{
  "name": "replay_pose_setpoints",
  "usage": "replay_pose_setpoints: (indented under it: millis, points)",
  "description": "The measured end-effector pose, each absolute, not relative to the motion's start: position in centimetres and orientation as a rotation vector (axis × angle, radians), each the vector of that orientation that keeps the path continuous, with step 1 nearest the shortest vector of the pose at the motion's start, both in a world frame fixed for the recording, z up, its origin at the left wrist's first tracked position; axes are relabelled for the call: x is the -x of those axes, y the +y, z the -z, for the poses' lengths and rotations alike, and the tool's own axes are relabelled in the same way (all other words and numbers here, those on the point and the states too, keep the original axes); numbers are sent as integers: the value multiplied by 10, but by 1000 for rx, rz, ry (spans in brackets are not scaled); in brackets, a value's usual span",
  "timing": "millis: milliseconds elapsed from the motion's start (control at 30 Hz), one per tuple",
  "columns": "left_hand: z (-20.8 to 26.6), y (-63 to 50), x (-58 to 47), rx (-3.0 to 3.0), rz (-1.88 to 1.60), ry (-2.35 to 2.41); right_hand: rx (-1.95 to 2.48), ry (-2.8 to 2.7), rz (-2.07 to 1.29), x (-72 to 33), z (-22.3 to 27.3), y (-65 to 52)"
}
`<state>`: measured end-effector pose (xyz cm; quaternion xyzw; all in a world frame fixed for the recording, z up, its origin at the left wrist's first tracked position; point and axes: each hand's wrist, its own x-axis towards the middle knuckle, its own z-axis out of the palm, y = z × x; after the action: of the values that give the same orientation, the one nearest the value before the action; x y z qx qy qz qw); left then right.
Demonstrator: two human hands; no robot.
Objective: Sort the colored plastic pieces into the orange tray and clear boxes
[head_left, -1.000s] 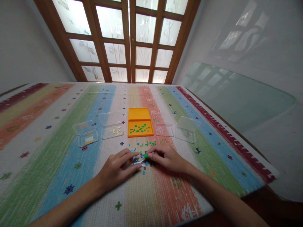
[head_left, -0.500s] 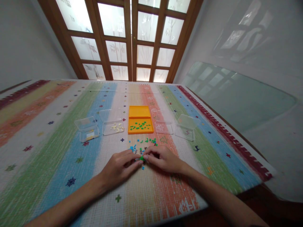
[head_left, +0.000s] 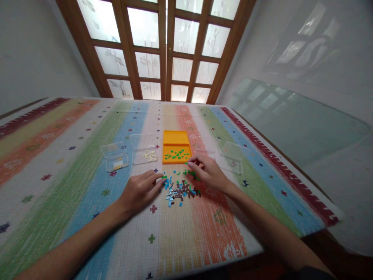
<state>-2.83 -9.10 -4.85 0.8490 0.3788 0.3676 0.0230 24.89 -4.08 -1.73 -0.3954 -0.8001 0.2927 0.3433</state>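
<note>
Pinches one green brick (head_left: 187,163) in the right hand (head_left: 207,171) at the near right corner of the orange box (head_left: 175,137); touches another brick (head_left: 164,177) with the left hand (head_left: 141,190), grip unclear, by one pile (head_left: 183,190) before the box. Inside it, over a dozen green bricks (head_left: 177,155); left, two clear boxes (head_left: 136,158), cream bits (head_left: 149,156) in one; right, two.
</note>
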Motion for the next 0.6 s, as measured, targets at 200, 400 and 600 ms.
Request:
replay_pose_setpoints:
  millis: [200,400,600]
  points:
    - [51,-78,45,-2705,-1086,1426,1149,-2217,-521,-233,15,0]
    - [53,-74,52,-2801,-907,1359,1335,-2342,-360,-208,20,33]
    - [55,-75,53,-2755,-891,1345,1501,-2513,-124,-192,18,49]
